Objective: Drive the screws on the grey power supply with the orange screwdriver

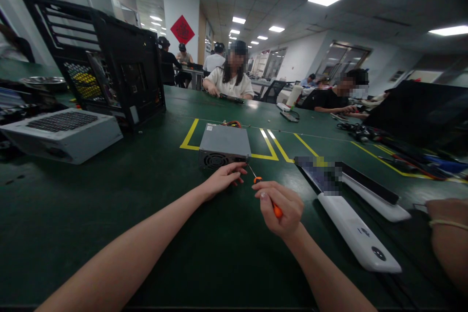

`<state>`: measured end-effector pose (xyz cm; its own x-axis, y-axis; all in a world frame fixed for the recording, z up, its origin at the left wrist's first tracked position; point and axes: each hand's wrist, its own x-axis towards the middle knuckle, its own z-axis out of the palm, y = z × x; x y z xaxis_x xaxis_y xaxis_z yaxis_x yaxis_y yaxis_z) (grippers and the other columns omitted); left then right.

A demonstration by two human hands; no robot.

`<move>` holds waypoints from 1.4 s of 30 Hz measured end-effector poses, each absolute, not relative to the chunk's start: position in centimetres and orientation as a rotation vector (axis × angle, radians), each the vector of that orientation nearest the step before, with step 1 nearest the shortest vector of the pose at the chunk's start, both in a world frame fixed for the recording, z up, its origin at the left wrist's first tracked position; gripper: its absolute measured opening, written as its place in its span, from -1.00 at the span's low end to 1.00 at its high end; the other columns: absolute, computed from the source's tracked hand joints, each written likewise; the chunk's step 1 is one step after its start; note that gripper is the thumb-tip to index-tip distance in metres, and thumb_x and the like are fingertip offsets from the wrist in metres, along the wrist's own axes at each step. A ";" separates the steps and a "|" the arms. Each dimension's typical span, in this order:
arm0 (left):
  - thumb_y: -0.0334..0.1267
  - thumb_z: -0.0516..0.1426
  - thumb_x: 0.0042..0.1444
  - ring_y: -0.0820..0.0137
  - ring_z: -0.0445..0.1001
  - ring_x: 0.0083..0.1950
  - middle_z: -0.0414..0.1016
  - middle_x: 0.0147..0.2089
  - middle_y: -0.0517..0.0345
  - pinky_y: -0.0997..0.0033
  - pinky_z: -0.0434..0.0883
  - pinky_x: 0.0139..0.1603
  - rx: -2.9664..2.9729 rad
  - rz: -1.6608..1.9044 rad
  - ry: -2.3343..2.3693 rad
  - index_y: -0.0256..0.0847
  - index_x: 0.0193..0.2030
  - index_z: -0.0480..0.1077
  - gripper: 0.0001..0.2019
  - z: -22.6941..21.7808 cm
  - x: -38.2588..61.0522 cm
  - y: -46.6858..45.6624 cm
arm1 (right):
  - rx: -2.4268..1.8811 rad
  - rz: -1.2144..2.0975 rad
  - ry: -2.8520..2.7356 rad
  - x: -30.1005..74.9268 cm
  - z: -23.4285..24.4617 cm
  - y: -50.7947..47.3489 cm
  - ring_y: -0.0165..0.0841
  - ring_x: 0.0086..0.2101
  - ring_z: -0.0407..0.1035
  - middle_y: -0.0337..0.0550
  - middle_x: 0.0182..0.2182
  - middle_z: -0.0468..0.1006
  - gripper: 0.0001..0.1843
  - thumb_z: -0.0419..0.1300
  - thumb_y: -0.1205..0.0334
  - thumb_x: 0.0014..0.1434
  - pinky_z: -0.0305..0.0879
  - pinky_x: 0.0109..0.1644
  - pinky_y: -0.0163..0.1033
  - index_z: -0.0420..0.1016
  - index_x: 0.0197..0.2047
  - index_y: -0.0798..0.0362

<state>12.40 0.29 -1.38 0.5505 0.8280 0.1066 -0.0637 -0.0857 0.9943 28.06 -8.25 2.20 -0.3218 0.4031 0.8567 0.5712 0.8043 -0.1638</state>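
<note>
A grey computer power supply [228, 139] lies on the green table in front of me, its round fan grille facing my side and a bundle of coloured cables behind it. My left hand [224, 177] is at its near right corner, fingers stretched out and slightly apart, against or just in front of the front face. An orange-handled screwdriver [278, 210] is gripped in my right hand [281, 204]. Its thin shaft points forward and left, with the tip close to the power supply's lower right corner. Whether the tip touches a screw is too small to tell.
A black computer case [120, 68] and another power supply [69, 131] stand at left. White devices [360, 231] lie at right, near another person's arm [449, 239]. Yellow tape [190, 136] marks the table. A person [234, 75] sits opposite; cables and tools lie far right.
</note>
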 end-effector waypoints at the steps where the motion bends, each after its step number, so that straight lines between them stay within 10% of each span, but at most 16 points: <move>1: -0.32 0.01 0.09 0.46 0.37 -0.24 0.35 -0.02 -0.01 0.45 0.26 -0.28 1.474 0.846 0.689 -0.23 0.12 0.20 -0.58 -1.4 12.4 0.3 | -0.730 -0.204 -1.956 28.1 2.2 -8.2 -0.39 -0.46 0.41 -0.13 -0.47 0.50 -0.85 0.04 0.48 -0.01 0.36 -0.40 -0.28 0.37 -0.46 0.09; 26: -0.25 0.02 0.09 0.43 0.38 -0.32 0.42 -0.26 0.06 0.37 0.33 -0.25 1.884 0.983 0.840 -0.28 -0.07 0.33 -0.73 -2.0 12.3 0.1 | -0.870 0.000 -1.655 27.7 2.0 -7.7 -0.35 -0.31 0.34 -0.15 -0.32 0.36 -0.85 0.08 0.40 0.05 0.29 -0.25 -0.17 0.23 -0.28 0.02; 42: -0.42 -0.08 0.12 0.29 0.02 0.27 0.18 0.20 0.01 0.12 -0.07 0.27 2.779 1.289 1.208 -0.22 -0.09 0.35 -0.73 -0.7 11.1 -0.5 | -0.900 0.119 -1.775 27.9 2.1 -8.2 -0.34 -0.30 0.35 -0.12 -0.30 0.41 -0.94 0.07 0.32 0.07 0.29 -0.29 -0.21 0.25 -0.32 0.03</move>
<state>11.10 -0.47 -0.69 0.4277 0.5565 0.7123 0.6747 -0.7209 0.1582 27.92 -8.17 2.13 -0.1227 0.6213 0.7739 0.5119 0.7077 -0.4870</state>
